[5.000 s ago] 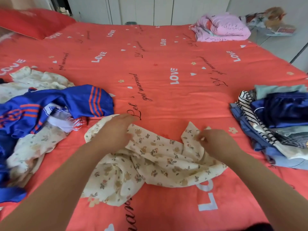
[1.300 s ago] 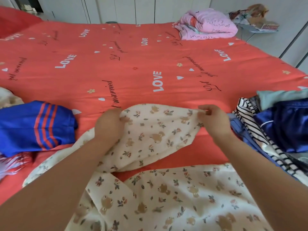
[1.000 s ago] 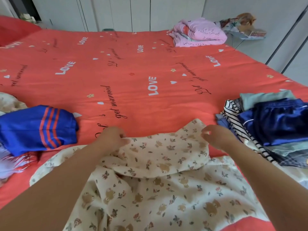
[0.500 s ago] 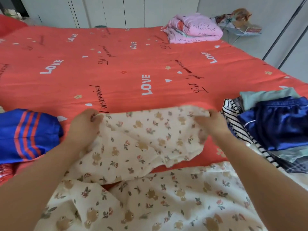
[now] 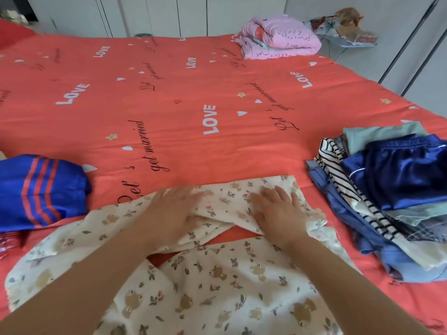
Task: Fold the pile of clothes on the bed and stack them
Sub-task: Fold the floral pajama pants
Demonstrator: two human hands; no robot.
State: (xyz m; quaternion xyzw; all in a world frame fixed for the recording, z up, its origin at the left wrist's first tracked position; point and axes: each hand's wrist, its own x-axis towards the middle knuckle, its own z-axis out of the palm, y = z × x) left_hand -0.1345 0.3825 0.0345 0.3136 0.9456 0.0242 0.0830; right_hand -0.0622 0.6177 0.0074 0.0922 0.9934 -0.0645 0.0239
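Observation:
A cream garment (image 5: 217, 281) printed with small bears and flowers lies spread on the red bed (image 5: 169, 112) right in front of me. Its far part is laid over toward me, with a gap of red sheet showing beneath it. My left hand (image 5: 169, 211) rests flat on that far part, fingers spread. My right hand (image 5: 278, 211) lies flat beside it, palm down, fingers apart. Neither hand grips the cloth. A stack of folded clothes (image 5: 391, 189) with a dark blue satin piece on top sits at the right.
A blue garment with red stripes (image 5: 41, 189) lies at the left edge. A folded pink blanket (image 5: 278, 37) sits at the far right corner of the bed. White wardrobe doors (image 5: 157, 13) stand beyond the bed.
Half a second ago both hands pinched the garment's far edge and held it up. Now that part lies down on the bed and both hands press flat on it.

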